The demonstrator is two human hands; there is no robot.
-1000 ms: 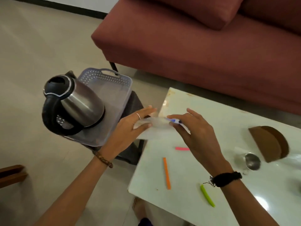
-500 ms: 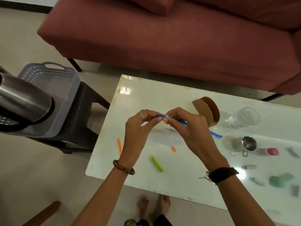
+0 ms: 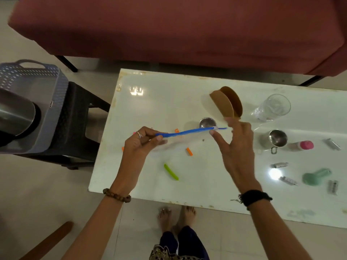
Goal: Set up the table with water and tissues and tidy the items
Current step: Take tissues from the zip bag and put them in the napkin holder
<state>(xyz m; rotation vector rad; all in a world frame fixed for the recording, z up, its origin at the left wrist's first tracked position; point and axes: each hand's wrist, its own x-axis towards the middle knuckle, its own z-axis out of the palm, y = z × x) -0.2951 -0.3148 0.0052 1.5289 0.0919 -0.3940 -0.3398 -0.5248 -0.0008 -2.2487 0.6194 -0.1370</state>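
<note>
Over the white table, my left hand pinches the left end of a long blue strip. My right hand pinches its right end between thumb and fingertip. A faint clear bag seems to hang blurred under the strip. A brown tissue holder stands at the back of the table with a drinking glass to its right. One steel cup sits just behind the strip, another further right. A steel kettle rests in a grey basket at the left.
A green stick and orange sticks lie on the table below my hands. At the right are a pink-capped bottle, a green item and several small metal pieces. The basket sits on a dark stool. A red sofa runs behind.
My hands, close together before, have drawn apart along the blue strip, the right hand sliding to its right end. The view has shifted right, away from the kettle.
</note>
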